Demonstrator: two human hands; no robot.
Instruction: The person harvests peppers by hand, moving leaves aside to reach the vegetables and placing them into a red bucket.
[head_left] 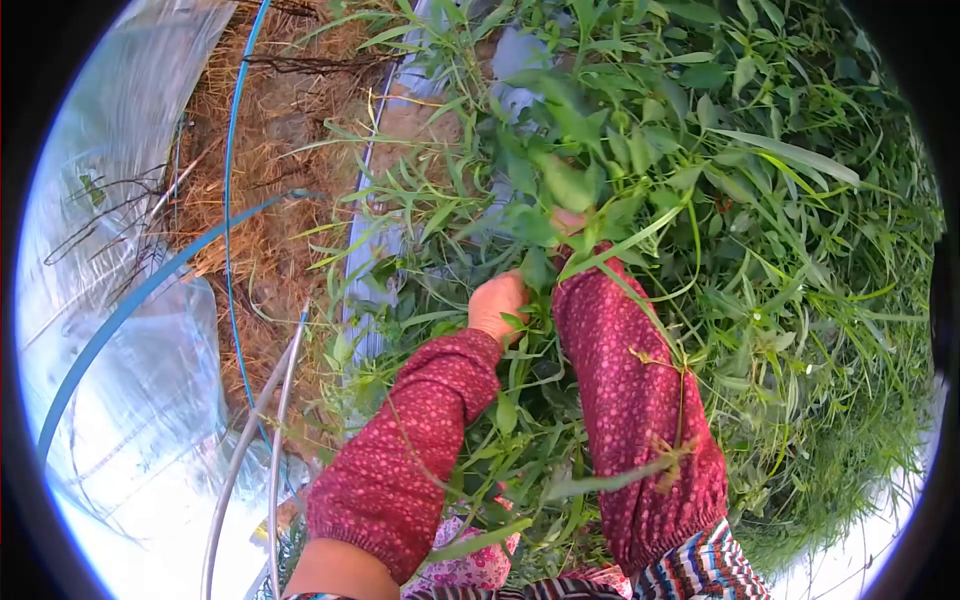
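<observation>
Both my arms, in dark red dotted sleeve covers, reach forward into dense green plants (640,150). My left hand (498,304) is among the leaves near the middle, its back showing; leaves hide its fingers. Further forward and to the right, my right hand (568,222) is mostly covered by foliage, with only a bit of skin visible past the cuff. Blurred leaves lie just beyond it. Whether either hand holds a stem cannot be made out. Long grass blades and stalks cross over my right sleeve (630,370).
Clear plastic sheeting (130,350) hangs at the left. A blue hose (232,130), a curved blue pipe (130,300) and metal rods (283,420) stand beside straw-covered soil (290,130). Pale plastic film (370,240) edges the plants. Pink floral fabric (470,560) shows below.
</observation>
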